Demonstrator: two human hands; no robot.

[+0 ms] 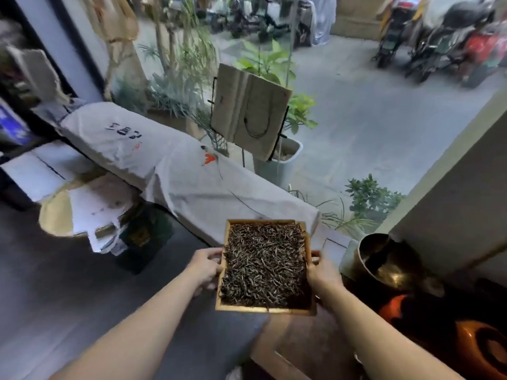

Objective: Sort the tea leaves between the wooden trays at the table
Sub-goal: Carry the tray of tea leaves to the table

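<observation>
A rectangular wooden tray (222,270) is held in the air in front of me, filled edge to edge with dark, thin dried tea leaves (264,264). My left hand (206,266) grips the tray's left rim, fingers curled under it. My right hand (323,271) grips the right rim at about the same height. Both forearms reach in from the bottom of the view. No second tray is visible.
A long object under a white printed cloth (175,165) runs diagonally ahead. A dark metal bowl (384,259) and an orange pot (482,349) stand at the right. A round woven basket with papers (68,212) lies left. Potted plants (277,160) and parked scooters (439,45) are beyond.
</observation>
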